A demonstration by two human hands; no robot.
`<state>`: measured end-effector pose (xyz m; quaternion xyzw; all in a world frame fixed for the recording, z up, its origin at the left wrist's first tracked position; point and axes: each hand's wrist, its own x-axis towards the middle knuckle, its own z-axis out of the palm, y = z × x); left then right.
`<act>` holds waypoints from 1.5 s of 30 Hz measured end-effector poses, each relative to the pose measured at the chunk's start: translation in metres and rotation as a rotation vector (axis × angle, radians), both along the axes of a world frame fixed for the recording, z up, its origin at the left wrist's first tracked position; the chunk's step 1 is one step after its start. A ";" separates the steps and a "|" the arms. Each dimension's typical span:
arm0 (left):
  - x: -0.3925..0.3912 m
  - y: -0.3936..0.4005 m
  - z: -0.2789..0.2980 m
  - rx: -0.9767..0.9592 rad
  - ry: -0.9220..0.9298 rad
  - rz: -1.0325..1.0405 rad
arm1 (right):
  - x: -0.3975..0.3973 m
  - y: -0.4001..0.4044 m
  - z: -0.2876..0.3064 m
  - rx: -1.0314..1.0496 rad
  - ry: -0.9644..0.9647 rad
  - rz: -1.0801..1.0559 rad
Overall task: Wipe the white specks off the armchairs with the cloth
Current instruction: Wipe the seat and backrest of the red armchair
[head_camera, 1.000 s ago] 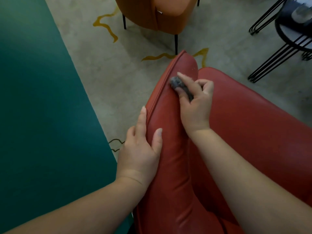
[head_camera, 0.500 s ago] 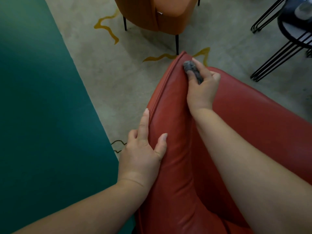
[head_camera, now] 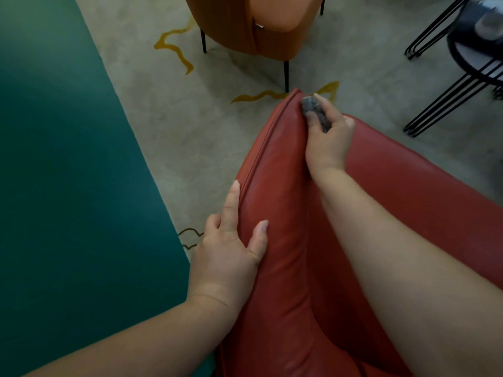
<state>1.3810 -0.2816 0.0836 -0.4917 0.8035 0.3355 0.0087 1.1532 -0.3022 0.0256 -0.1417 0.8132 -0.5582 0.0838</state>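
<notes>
**A:** What have you got on the head view?

**B:** I see the right hand at the far tip of the red chair's armrest, just beside the piped seam. Its fingers are curled round a small grey cloth, bunched into a wad. The thumb lies along the near side of the wad and a fingertip shows at its far edge.

**A:** Where does the cloth sit in that grip?

**B:** It pokes out past the thumb towards the chair's tip, and its front end touches the leather right at the top of the armrest. The rest runs back into the curled fingers, so I can only see part of it.

**A:** And the other hand?

**B:** The left hand lies on the same armrest, nearer to me and well apart from the right. Fingers straight, holding nothing. The thumb rests on the top face of the leather, and the index finger lies along the outer side, just beside the seam.

**A:** Any specks?

**B:** I cannot tell; the leather shows only a pale sheen near the seam.

**A:** What else is around?

**B:** An orange chair on thin black legs stands beyond, on a pale rug with yellow squiggles. A teal surface fills the left side, and black wire legs are at the upper right.
</notes>
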 end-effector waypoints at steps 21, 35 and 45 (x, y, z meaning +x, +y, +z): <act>-0.001 -0.001 0.001 0.015 -0.016 -0.006 | 0.043 0.023 0.002 -0.009 0.168 0.076; 0.001 0.000 0.001 0.003 0.036 -0.011 | -0.011 -0.011 0.006 0.085 0.094 0.116; 0.001 0.000 0.000 0.013 0.028 0.005 | 0.052 0.022 0.016 0.068 0.371 0.331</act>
